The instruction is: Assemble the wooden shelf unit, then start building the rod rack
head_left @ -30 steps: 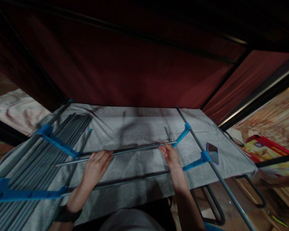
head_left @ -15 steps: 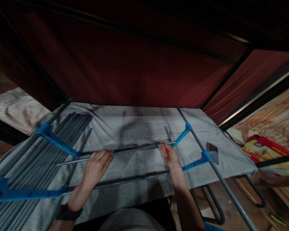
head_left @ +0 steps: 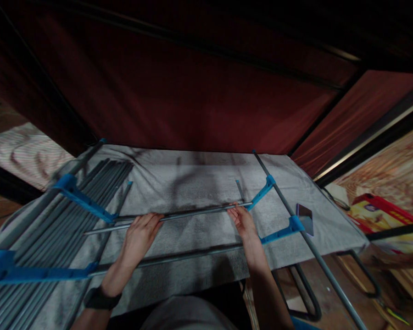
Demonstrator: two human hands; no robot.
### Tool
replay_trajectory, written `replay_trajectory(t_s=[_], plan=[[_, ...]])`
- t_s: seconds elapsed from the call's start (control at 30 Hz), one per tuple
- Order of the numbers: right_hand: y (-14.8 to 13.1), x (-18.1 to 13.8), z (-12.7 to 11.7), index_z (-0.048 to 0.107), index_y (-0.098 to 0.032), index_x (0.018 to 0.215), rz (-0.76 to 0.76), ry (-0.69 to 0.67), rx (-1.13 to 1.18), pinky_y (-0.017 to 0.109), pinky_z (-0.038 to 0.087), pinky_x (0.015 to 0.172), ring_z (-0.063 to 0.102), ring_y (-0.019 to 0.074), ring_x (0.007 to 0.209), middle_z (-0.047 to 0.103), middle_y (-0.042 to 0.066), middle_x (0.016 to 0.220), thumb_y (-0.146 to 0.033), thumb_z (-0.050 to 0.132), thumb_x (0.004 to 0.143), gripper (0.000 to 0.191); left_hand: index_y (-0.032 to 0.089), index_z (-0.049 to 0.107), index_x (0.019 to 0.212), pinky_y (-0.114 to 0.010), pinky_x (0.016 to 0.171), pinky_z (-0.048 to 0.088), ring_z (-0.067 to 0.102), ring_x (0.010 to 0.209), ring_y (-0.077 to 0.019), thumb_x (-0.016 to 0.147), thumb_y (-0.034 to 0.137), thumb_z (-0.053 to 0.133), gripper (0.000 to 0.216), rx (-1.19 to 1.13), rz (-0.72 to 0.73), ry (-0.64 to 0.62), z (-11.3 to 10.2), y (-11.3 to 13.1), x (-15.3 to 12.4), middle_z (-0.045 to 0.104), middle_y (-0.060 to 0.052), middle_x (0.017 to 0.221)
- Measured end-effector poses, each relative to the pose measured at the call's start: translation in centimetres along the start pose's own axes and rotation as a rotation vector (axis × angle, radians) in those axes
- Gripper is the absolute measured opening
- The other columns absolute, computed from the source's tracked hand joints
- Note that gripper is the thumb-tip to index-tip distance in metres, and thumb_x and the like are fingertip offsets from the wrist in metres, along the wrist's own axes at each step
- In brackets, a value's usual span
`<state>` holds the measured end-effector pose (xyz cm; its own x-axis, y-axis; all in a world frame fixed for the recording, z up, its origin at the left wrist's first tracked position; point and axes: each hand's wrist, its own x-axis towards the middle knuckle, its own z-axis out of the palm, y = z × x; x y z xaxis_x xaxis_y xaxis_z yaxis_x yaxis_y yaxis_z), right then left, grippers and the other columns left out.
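A thin grey metal tube [head_left: 194,213] lies crosswise between my hands. My left hand [head_left: 142,233] is wrapped over it near its left part, and the tube's left end sticks out past the fingers. With its fingertips, my right hand [head_left: 241,220] pinches the tube close to its right end, beside a blue plastic bracket [head_left: 260,192]. The tube runs just above or along the frame's back crossbar; whether they touch I cannot tell. On the left, another blue bracket [head_left: 84,201] joins the frame's tubes. The front crossbar [head_left: 189,255] spans the frame below my hands.
Several loose grey tubes [head_left: 64,229] lie side by side at the left of the grey cloth [head_left: 199,176]. A phone [head_left: 304,219] rests right of the frame's right side tube [head_left: 316,252]. A red and yellow box [head_left: 382,220] stands beyond the cloth, at right.
The held tube has shifted slightly to the right, with its left end now closer to my left hand. Both hands keep their hold. The view has moved very slightly.
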<state>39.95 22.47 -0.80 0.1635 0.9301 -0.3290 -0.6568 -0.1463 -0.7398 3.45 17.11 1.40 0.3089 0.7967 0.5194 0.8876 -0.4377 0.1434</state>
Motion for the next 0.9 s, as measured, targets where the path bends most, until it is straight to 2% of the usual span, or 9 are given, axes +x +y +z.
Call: replay_trajectory(t_s=[0.5, 0.9], plan=[[-0.26, -0.16, 0.11, 0.072, -0.025, 0.083, -0.021, 0.002, -0.061, 0.032, 0.061, 0.086, 0.073, 0.0166, 0.086, 0.077, 0.0, 0.087, -0.022, 0.075, 0.073, 0.011, 0.02, 0.067, 0.107, -0.036, 0.08, 0.046, 0.067, 0.089, -0.0243, 0.1, 0.032, 0.045, 0.026, -0.008, -0.002, 0.009, 0.04, -0.07, 0.15, 0.074, -0.008, 0.097], [-0.15, 0.14, -0.16, 0.07, -0.022, 0.084, -0.022, 0.007, -0.023, 0.03, 0.061, 0.082, 0.072, 0.0153, 0.079, 0.076, 0.0, 0.084, -0.023, 0.08, 0.07, 0.017, 0.02, 0.068, 0.108, -0.037, 0.08, 0.047, 0.067, 0.089, -0.0239, 0.1, 0.032, 0.044, 0.028, 0.002, 0.005, 0.025, 0.15, -0.09, 0.44, 0.073, -0.009, 0.096]])
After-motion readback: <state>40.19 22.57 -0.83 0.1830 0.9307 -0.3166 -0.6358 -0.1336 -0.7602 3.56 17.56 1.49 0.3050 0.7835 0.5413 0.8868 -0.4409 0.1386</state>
